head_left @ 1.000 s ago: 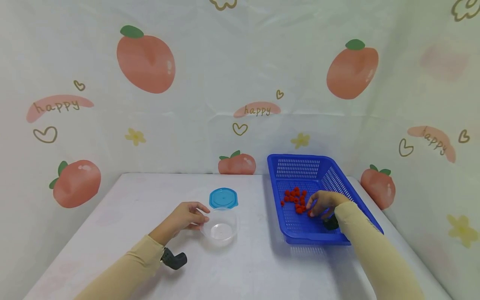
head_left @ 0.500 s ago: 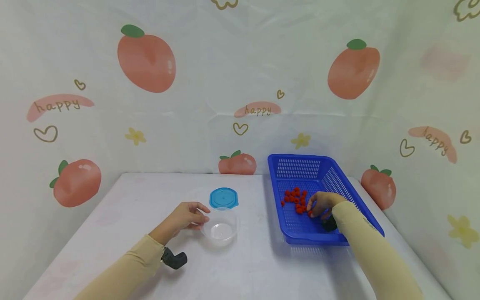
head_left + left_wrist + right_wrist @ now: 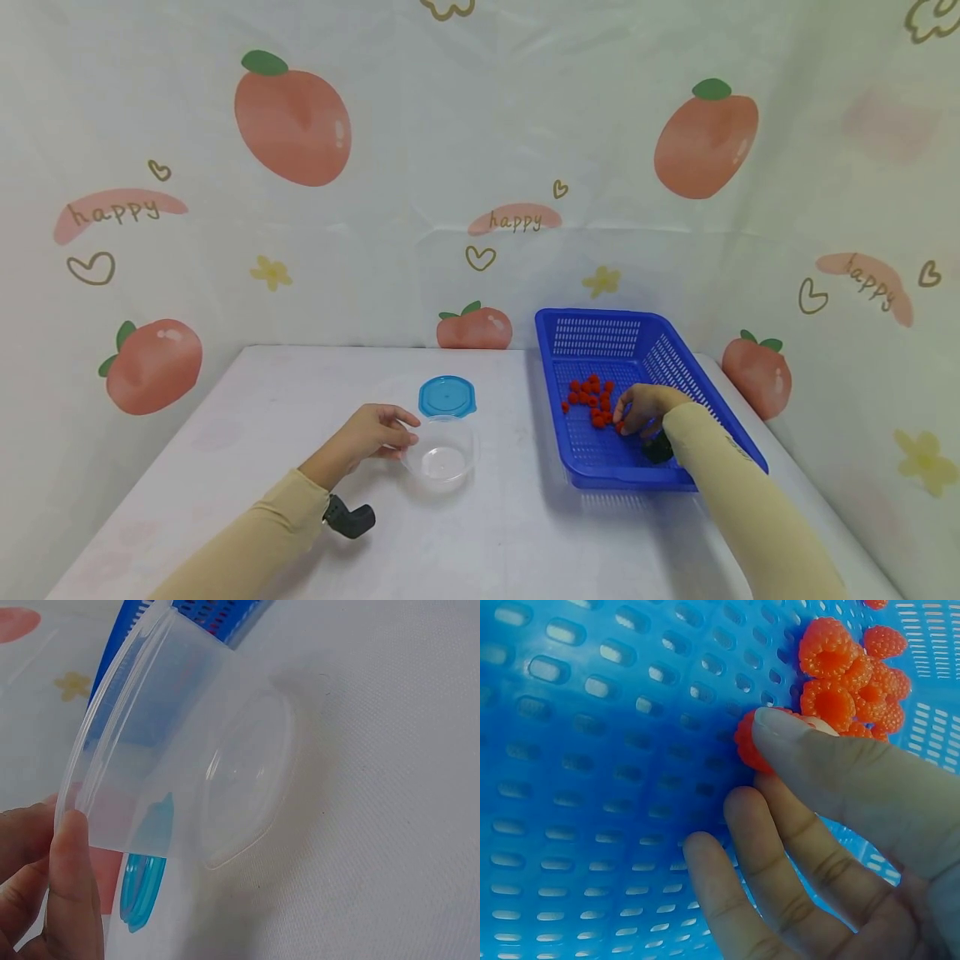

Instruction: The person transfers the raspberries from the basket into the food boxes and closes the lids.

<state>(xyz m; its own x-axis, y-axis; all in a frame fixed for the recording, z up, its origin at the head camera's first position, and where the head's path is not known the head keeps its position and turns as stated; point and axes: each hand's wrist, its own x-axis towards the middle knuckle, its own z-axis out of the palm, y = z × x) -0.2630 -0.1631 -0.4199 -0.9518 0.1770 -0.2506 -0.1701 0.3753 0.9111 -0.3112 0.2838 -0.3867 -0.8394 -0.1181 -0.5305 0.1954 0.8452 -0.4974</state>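
Observation:
My left hand (image 3: 378, 429) pinches the rim of a clear round plastic container (image 3: 232, 780) between thumb and fingers. The container appears tilted in the left wrist view, close over the white table, and nothing lies inside it. On the right, my right hand (image 3: 647, 408) reaches down into a blue slotted basket (image 3: 630, 480). Its thumb and index finger pinch a red raspberry (image 3: 748, 742), partly covered by the thumb, while the other fingers spread over the basket floor. A cluster of several more raspberries (image 3: 829, 705) lies just past the thumb.
A blue plastic lid (image 3: 447, 396) lies flat on the table just behind the container. The table (image 3: 502, 533) is covered in white cloth and ends at a printed fabric backdrop (image 3: 390, 167). The basket's tall walls surround my right hand.
My right forearm has shifted very slightly left, its fingertips staying at the same raspberry. The left hand and the container have stayed in place.

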